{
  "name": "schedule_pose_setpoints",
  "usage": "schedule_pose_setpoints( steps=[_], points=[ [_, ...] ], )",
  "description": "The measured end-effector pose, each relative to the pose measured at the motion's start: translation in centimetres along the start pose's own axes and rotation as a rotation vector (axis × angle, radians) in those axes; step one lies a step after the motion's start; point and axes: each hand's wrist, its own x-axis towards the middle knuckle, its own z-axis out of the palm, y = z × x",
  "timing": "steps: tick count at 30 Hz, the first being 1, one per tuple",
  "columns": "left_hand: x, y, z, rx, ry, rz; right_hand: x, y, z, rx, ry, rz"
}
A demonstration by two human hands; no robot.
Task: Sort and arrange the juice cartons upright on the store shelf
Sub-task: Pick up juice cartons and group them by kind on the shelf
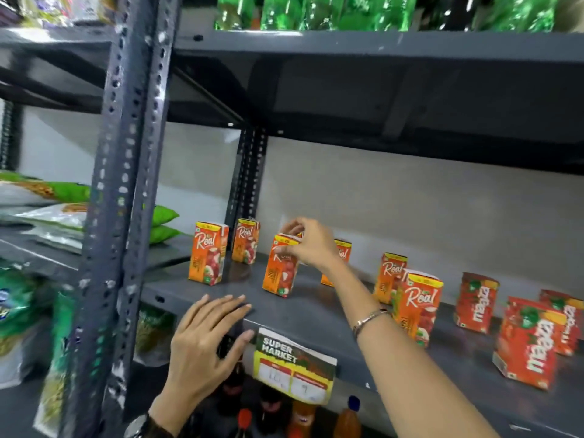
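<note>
Orange "Real" cardboard juice carton (279,269) stands upright mid-shelf, our right hand (311,245) pinching its top; sister cartons (208,252) at nine o'clock; left hand (205,349) flat, fingers spread, on grey metal shelf (316,314) edge.

Grey metal shelf (316,314) carries upright juice cartons (208,253).

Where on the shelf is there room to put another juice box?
Bare shelf lies along the front edge, between the carton pinched by the right hand and the front Real carton. Another gap sits between that carton and the Maaza cartons. The right end is crowded.
</note>
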Motion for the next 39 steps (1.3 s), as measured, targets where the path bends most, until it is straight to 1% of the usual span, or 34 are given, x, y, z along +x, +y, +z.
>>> schedule_pose_setpoints(
  steps=[6, 11, 14, 17, 20, 24, 27, 32, 35, 37, 39],
  points=[
    [-0.1, -0.2, 0.7, 0.001, 0.073, 0.015, 0.5, 0.7, 0.2, 0.044, -0.038, 0.013],
    [-0.1, 0.1, 0.4, -0.013, 0.040, -0.001, -0.5, 1.1, 0.0, 0.070, -0.058, -0.015],
    [0.1, 1.0, 0.2, -0.069, 0.057, -0.056, -2.3, 0.7, -2.0, 0.099, -0.001, -0.088],
    [1.2, 4.1, 0.3, -0.168, 0.156, -0.113, -4.7, 0.5, -5.7, 0.137, 0.055, -0.150],
    [3.4, 9.6, 1.1, -0.368, 0.206, -0.061, -7.7, 0.8, -10.6, 0.138, 0.119, -0.200],
    [6.5, 19.3, 2.4, -0.714, 0.154, 0.052, -13.2, 2.1, -18.4, 0.063, 0.193, -0.218],
    [7.5, 27.0, 3.8, -0.879, 0.106, 0.093, -18.5, 3.9, -24.6, 0.049, 0.281, -0.180],
    [6.9, 39.6, 7.4, -0.943, 0.028, 0.164, -28.7, 9.2, -34.6, 0.020, 0.420, -0.080],
    [6.0, 47.0, 9.8, -0.975, -0.082, 0.196, -33.7, 13.9, -40.2, -0.017, 0.476, 0.024],
    [5.2, 51.6, 11.4, -0.961, -0.165, 0.254, -36.7, 17.5, -43.6, -0.030, 0.538, 0.112],
    [4.4, 55.6, 13.0, -0.885, -0.233, 0.355, -39.2, 21.0, -46.5, -0.052, 0.606, 0.204]
  ],
)
